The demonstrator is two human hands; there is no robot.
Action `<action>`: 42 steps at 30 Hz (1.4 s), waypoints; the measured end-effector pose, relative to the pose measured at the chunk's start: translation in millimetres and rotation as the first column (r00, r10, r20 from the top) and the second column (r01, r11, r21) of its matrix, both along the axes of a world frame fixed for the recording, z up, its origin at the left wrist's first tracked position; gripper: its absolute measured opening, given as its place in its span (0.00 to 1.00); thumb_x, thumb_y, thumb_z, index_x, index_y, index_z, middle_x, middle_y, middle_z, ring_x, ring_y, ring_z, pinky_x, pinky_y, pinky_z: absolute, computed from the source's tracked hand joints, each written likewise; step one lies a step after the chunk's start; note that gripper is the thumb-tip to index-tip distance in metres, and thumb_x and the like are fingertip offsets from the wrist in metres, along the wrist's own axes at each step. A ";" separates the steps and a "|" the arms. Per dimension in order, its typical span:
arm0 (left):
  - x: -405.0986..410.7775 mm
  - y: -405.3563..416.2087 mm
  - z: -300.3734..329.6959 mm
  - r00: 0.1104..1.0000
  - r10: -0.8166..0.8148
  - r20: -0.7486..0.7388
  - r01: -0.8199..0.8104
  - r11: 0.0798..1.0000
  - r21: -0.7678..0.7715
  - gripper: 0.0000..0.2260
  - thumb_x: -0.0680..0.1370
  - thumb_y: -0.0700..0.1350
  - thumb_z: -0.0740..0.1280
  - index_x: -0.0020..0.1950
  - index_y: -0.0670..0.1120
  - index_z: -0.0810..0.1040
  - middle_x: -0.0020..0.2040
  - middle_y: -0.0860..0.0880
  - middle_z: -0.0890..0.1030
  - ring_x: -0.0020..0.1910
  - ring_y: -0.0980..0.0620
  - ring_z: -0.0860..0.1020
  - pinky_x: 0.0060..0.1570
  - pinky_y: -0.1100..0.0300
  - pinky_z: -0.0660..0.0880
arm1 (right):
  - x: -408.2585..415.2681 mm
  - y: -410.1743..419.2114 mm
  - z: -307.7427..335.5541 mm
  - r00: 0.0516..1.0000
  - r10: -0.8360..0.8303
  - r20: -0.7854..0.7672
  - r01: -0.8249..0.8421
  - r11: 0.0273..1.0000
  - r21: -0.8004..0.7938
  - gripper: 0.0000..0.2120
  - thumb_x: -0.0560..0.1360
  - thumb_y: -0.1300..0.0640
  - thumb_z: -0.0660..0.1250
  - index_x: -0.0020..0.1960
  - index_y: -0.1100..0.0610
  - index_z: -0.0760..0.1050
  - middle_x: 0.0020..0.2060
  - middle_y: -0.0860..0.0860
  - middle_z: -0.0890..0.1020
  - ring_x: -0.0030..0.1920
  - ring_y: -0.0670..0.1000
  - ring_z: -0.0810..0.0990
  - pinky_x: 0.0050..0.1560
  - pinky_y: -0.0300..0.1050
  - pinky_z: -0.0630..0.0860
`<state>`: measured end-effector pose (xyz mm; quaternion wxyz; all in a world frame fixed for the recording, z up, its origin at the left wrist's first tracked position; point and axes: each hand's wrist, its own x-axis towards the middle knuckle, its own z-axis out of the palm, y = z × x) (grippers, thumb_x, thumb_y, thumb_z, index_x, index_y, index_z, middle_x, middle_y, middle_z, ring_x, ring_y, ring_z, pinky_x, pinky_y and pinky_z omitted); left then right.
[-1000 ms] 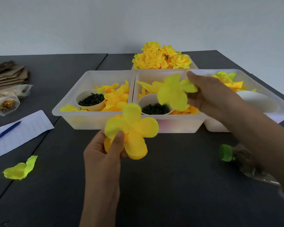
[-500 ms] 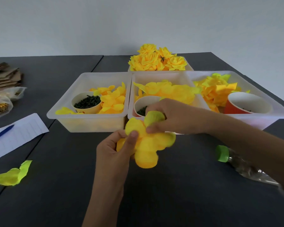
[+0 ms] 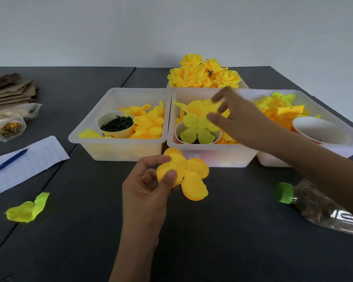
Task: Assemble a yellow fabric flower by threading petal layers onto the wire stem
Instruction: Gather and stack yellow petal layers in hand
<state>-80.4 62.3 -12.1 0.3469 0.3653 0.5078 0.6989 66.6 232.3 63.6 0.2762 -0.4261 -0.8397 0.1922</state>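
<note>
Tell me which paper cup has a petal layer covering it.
The paper cup in the middle translucent bin: a pale yellow-green petal layer lies across its mouth. The other two cups are uncovered.

Craft workbench: dark table (image 3: 192,231), petal bins (image 3: 118,147), finished flowers (image 3: 204,75), paperwork (image 3: 29,163).

One head-worn camera looks forward and down, close over the table (image 3: 212,251).
</note>
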 end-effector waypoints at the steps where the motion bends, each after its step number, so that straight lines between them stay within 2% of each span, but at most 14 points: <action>1: 1.4 0.6 1.0 1.000 0.002 -0.003 -0.002 1.000 0.012 0.11 0.71 0.41 0.70 0.52 0.47 0.80 0.42 0.43 0.84 0.44 0.47 0.84 0.39 0.59 0.80 | -0.6 -13.5 -3.0 0.994 0.105 0.003 -0.104 0.991 -0.088 0.11 0.76 0.47 0.65 0.56 0.50 0.72 0.49 0.46 0.78 0.41 0.47 0.77 0.40 0.42 0.70; 3: 3.9 1.4 1.8 0.999 0.004 -0.032 -0.003 1.000 0.026 0.10 0.70 0.42 0.71 0.51 0.47 0.82 0.42 0.40 0.83 0.44 0.46 0.84 0.41 0.57 0.81 | 0.2 -41.0 -8.3 0.960 0.280 0.023 -0.271 0.945 -0.183 0.06 0.75 0.44 0.66 0.50 0.45 0.75 0.46 0.42 0.79 0.41 0.44 0.79 0.40 0.39 0.73; 6: 6.8 2.1 4.1 0.996 0.012 -0.085 -0.009 0.999 0.038 0.09 0.70 0.44 0.71 0.50 0.48 0.83 0.41 0.43 0.83 0.43 0.48 0.83 0.41 0.57 0.81 | 2.1 -69.4 -14.6 0.895 0.440 0.075 -0.418 0.885 -0.205 0.11 0.72 0.40 0.69 0.52 0.42 0.74 0.47 0.39 0.78 0.45 0.43 0.78 0.42 0.37 0.76; 13: 18.0 3.2 1.6 0.992 0.062 -0.112 -0.059 0.998 0.036 0.05 0.72 0.44 0.71 0.48 0.48 0.82 0.39 0.48 0.84 0.40 0.52 0.83 0.38 0.63 0.79 | 1.6 -81.9 -29.4 0.929 0.361 -0.083 -0.371 0.910 -0.184 0.09 0.69 0.47 0.74 0.43 0.47 0.74 0.39 0.41 0.77 0.37 0.42 0.74 0.37 0.34 0.72; 18: 20.1 2.8 3.8 0.990 0.090 -0.108 -0.085 0.995 0.053 0.08 0.70 0.47 0.71 0.48 0.48 0.82 0.38 0.49 0.84 0.38 0.55 0.83 0.38 0.64 0.79 | 0.7 -86.6 -32.1 0.933 0.340 -0.119 -0.359 0.910 -0.209 0.07 0.71 0.50 0.73 0.42 0.50 0.76 0.37 0.44 0.78 0.38 0.44 0.75 0.37 0.35 0.73; 23: 21.7 5.9 4.1 0.989 0.121 -0.087 -0.115 0.991 0.070 0.09 0.70 0.48 0.71 0.49 0.50 0.81 0.37 0.45 0.83 0.37 0.51 0.81 0.36 0.63 0.79 | -0.6 -86.3 -35.1 0.940 0.311 -0.138 -0.338 0.900 -0.274 0.10 0.71 0.42 0.70 0.44 0.47 0.74 0.37 0.43 0.78 0.38 0.44 0.76 0.36 0.39 0.75; 25: 20.9 8.5 3.8 0.990 0.129 -0.056 -0.124 0.989 0.078 0.09 0.70 0.48 0.71 0.50 0.52 0.81 0.36 0.40 0.80 0.36 0.47 0.80 0.35 0.64 0.79 | 1.0 -72.3 -31.3 0.956 0.274 -0.101 -0.289 0.935 -0.205 0.11 0.72 0.39 0.64 0.44 0.45 0.74 0.39 0.43 0.78 0.40 0.45 0.76 0.39 0.41 0.75; 27: 18.8 11.4 2.7 0.991 0.133 -0.021 -0.131 0.989 0.069 0.09 0.70 0.48 0.71 0.50 0.52 0.81 0.37 0.37 0.79 0.35 0.49 0.79 0.34 0.66 0.77 | 4.4 -39.4 -25.4 0.986 0.153 -0.066 -0.154 0.988 -0.014 0.10 0.74 0.41 0.65 0.48 0.47 0.75 0.45 0.45 0.78 0.43 0.45 0.75 0.43 0.37 0.71; 29: 16.9 14.3 0.6 0.992 0.127 0.022 -0.128 0.991 0.040 0.10 0.70 0.47 0.70 0.51 0.52 0.81 0.38 0.42 0.82 0.37 0.54 0.82 0.34 0.67 0.77 | 6.9 7.3 -18.7 0.999 -0.042 0.030 0.035 0.981 0.190 0.16 0.75 0.45 0.68 0.57 0.53 0.76 0.53 0.53 0.77 0.52 0.50 0.73 0.53 0.39 0.67; 31: 15.2 17.9 -2.0 0.992 0.114 0.062 -0.115 0.993 0.010 0.10 0.70 0.48 0.70 0.50 0.53 0.81 0.42 0.48 0.85 0.42 0.54 0.84 0.35 0.66 0.78 | 3.0 51.2 -13.3 0.966 -0.183 0.180 0.149 0.971 0.189 0.27 0.73 0.41 0.68 0.65 0.56 0.72 0.59 0.59 0.74 0.62 0.57 0.69 0.64 0.49 0.62; 33: 14.3 21.6 -2.9 0.991 0.114 0.073 -0.113 0.993 -0.015 0.10 0.70 0.49 0.69 0.50 0.53 0.82 0.45 0.49 0.85 0.46 0.52 0.84 0.36 0.65 0.78 | -8.5 76.0 -13.8 0.915 -0.197 0.353 0.179 0.980 0.083 0.32 0.70 0.35 0.68 0.67 0.54 0.71 0.62 0.60 0.72 0.66 0.61 0.65 0.66 0.54 0.61; 37: 7.7 26.9 -1.0 0.988 0.128 0.085 -0.125 0.991 -0.046 0.10 0.69 0.50 0.69 0.49 0.53 0.82 0.44 0.49 0.86 0.45 0.51 0.84 0.34 0.66 0.78 | -33.4 89.9 -20.6 0.851 -0.105 0.515 0.055 0.992 0.111 0.20 0.71 0.42 0.72 0.53 0.56 0.76 0.52 0.56 0.72 0.59 0.59 0.67 0.57 0.53 0.66; 40: -0.6 28.4 0.6 0.989 0.124 0.081 -0.119 0.991 -0.068 0.10 0.69 0.50 0.70 0.49 0.53 0.82 0.43 0.51 0.86 0.43 0.53 0.84 0.33 0.66 0.78 | -33.2 100.3 -3.0 0.950 0.111 0.292 -0.062 0.983 -0.174 0.14 0.72 0.51 0.73 0.37 0.56 0.71 0.34 0.52 0.69 0.36 0.52 0.68 0.38 0.46 0.63; 42: -5.0 28.3 2.4 0.990 0.115 0.075 -0.110 0.991 -0.075 0.08 0.70 0.48 0.70 0.49 0.53 0.82 0.42 0.51 0.86 0.42 0.53 0.84 0.33 0.65 0.78 | -27.5 116.1 13.4 0.989 0.030 0.148 0.015 0.956 -0.292 0.08 0.74 0.49 0.71 0.46 0.52 0.75 0.35 0.52 0.75 0.35 0.50 0.71 0.38 0.44 0.67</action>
